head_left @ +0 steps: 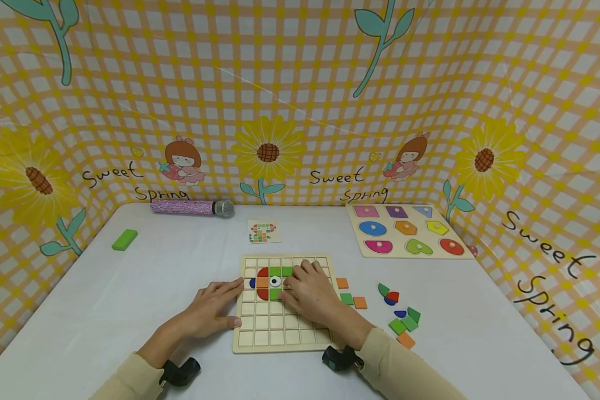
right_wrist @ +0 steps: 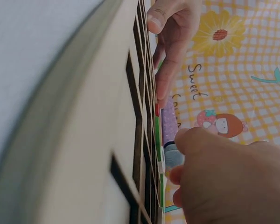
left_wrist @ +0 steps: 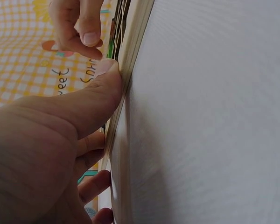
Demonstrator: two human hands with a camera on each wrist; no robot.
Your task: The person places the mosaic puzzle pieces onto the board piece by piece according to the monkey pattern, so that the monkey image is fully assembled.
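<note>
A wooden grid board (head_left: 275,322) lies in front of me in the head view. On its upper left cells sit red tiles (head_left: 263,295), green tiles (head_left: 275,271), an orange tile (head_left: 262,282), a blue half-round tile (head_left: 252,283) and a white eye tile (head_left: 275,281). My left hand (head_left: 207,308) steadies the board's left edge, thumb and fingertips along it, as the left wrist view (left_wrist: 98,88) also shows. Over the upper middle cells, my right hand (head_left: 312,291) has its fingertips down beside the eye tile; I cannot tell whether it pinches a piece.
Loose orange tiles (head_left: 360,303), green tiles (head_left: 397,326) and curved pieces (head_left: 392,296) lie right of the board. Behind it are a picture card (head_left: 265,231), a glittery microphone (head_left: 190,208) and a shape puzzle (head_left: 410,241). A green block (head_left: 124,239) lies far left.
</note>
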